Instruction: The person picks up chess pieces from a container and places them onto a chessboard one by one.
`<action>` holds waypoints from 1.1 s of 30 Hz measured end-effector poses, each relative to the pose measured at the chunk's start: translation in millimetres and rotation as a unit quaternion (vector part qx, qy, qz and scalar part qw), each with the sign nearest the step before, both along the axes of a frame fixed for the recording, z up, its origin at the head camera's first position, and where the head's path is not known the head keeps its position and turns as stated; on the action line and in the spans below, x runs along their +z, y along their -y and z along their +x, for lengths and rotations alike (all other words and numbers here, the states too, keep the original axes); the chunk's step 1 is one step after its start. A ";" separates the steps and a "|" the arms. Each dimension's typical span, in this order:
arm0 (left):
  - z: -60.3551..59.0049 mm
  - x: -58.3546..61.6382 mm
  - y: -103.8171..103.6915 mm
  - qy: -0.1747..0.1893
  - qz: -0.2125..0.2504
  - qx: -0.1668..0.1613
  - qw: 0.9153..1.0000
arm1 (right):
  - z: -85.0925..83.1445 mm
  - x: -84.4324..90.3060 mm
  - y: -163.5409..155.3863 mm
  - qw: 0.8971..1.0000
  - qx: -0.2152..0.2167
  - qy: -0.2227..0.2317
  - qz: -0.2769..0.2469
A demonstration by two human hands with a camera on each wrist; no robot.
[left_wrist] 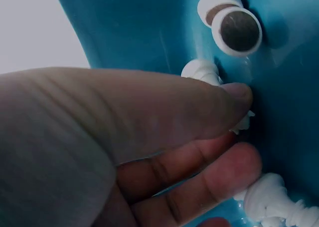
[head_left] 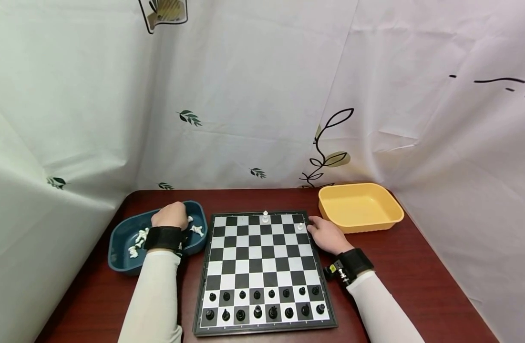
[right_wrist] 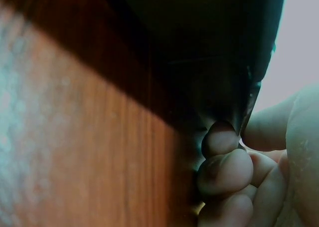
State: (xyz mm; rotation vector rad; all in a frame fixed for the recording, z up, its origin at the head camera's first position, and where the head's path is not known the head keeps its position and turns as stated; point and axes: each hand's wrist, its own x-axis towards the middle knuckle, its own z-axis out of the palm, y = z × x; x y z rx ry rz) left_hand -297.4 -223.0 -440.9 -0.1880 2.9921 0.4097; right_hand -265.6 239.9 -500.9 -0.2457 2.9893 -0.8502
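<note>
White chess pieces (head_left: 138, 238) lie jumbled in a blue tray (head_left: 120, 238) at the board's left, small glossy plastic figures with ridged, turned stems; the left wrist view shows two lying on their sides with round, dark felt-like bases facing out. Into that tray reaches the left hand (head_left: 171, 216), and its thumb and fingers (left_wrist: 234, 164) pinch one white piece (left_wrist: 202, 71) against the tray's floor, most of it hidden behind the thumb. On the board (head_left: 262, 271) two white pieces already stand upright on the far rank, one near the middle (head_left: 265, 217) and one toward the right corner (head_left: 300, 226). Black pieces (head_left: 264, 305) fill the two near ranks in neat rows. At the board's far right edge rests the right hand (head_left: 326, 234), its fingers (right_wrist: 224, 169) curled against the board's dark rim and holding nothing. Beyond it, on the red-brown table (head_left: 416, 276), sits a yellow tray (head_left: 360, 207).
</note>
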 end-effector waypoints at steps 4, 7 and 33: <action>-1.4 -1.0 0.5 0.005 0.004 0.000 1.000 | -0.1 0.7 0.4 1.000 0.000 -0.001 0.000; -1.6 -0.6 1.1 0.004 0.008 -0.003 1.000 | 0.0 0.9 0.7 1.000 0.001 -0.001 0.001; 0.7 9.7 6.2 -0.060 0.042 -0.033 0.997 | 0.8 2.8 1.9 1.000 -0.003 0.007 -0.001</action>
